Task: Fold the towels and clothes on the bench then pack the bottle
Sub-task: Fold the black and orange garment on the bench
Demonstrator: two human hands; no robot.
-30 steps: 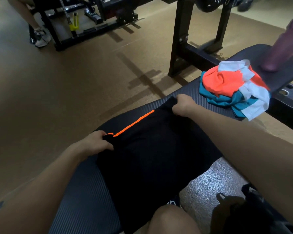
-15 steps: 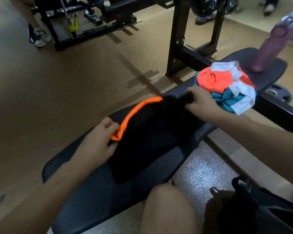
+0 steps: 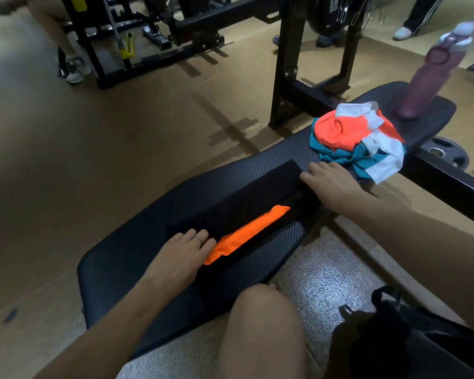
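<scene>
Across the middle of the counter lies the black garment, folded into a long narrow band with an orange panel showing along its near side. Its long axis runs diagonally, from the near left end of the counter up toward the far right end. The left hand rests flat on the band's near-left end, fingers straight and relaxed, gripping nothing; a ring shows on one finger. The right hand lies flat at the far-right end, fingers straight and touching the cloth's edge, likewise holding nothing. So each hand sits at one end of the band, and a further fold would most likely bring one end over the other along that axis; neither hand seems better placed for it.

Just beyond the right hand, toward the far right end of the counter, sits a crumpled heap of orange, teal and white clothes, not yet folded; the right hand is much the nearer to it. Past the heap, at the far right end, the purple bottle stands upright. A dark bag sits on the floor off the counter's near edge, beside the person's knee.
</scene>
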